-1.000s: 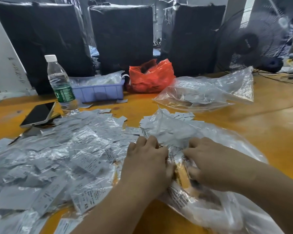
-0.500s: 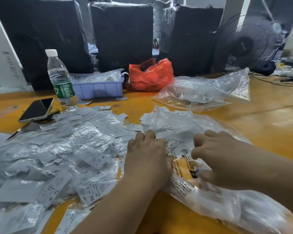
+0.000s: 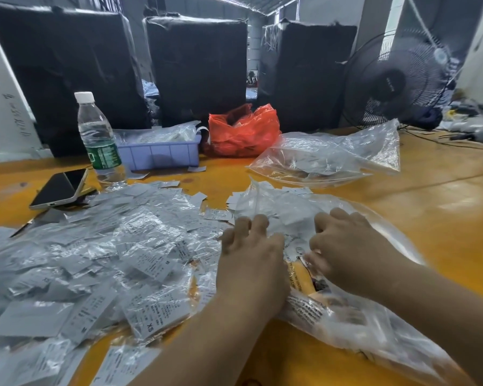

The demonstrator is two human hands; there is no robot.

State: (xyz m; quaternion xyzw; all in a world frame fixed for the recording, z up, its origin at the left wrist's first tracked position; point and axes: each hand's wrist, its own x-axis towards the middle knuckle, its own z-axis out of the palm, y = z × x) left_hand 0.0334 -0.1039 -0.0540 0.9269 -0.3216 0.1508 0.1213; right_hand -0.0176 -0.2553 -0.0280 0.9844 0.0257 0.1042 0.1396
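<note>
Since a second ago the hands have drawn apart. They were bunched knuckle to knuckle, and now a strip of printed film shows between them. The left hand (image 3: 253,257) has stretched its fingers forward and lies flat on the clear bag (image 3: 360,330). The right hand (image 3: 352,246) has shifted toward the right edge of the bench (image 3: 430,218). Its fingers are bent down onto the film and its thumb is blurred, so I cannot tell whether it pinches the bag or only presses it.

The bag is thin, glossy and wrinkled, with black print and a yellow patch under the gap between the hands, and flat paper slips inside. It runs from the middle of the bench to the near right corner and lies beneath both hands.

To the left spreads a loose pile of packets (image 3: 101,254), small crinkled plastic sleeves with white size labels. It touches the left hand's side.

Toward the far edge stand a ribbed water bottle (image 3: 99,140), a dark phone (image 3: 59,188), a blue tray (image 3: 162,154), a red bag (image 3: 243,132) and a second clear bag (image 3: 326,157).
</note>
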